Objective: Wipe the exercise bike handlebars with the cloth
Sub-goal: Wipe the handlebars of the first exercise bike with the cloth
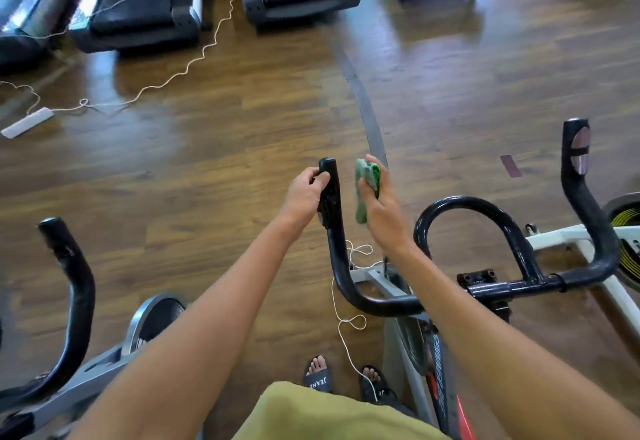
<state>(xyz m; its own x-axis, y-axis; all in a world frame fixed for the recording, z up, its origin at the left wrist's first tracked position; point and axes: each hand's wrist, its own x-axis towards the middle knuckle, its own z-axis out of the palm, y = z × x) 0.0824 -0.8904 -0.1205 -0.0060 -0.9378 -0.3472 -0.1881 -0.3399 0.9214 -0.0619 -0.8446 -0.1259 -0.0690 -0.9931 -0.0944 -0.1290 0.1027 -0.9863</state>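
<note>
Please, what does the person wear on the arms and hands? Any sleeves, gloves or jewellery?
The left arm and right arm are bare, no sleeves in view. The left hand and right hand carry no gloves; no watch, ring or bracelet is visible.

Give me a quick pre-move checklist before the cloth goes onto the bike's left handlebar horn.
1. Cloth held: right hand pinches the green cloth. Ok.
2. Bar steadied: left hand grips the left horn near its top. Ok.
3. Cloth on bar: floor shows between cloth and horn, so no contact. Not ok.
4. Wipe path free: the left hand's fingers cover the upper grip. Not ok there; the lower part is bare.
5. Right horn free of hands. Ok.
6. Dirt on either horn: cannot tell.
</note>
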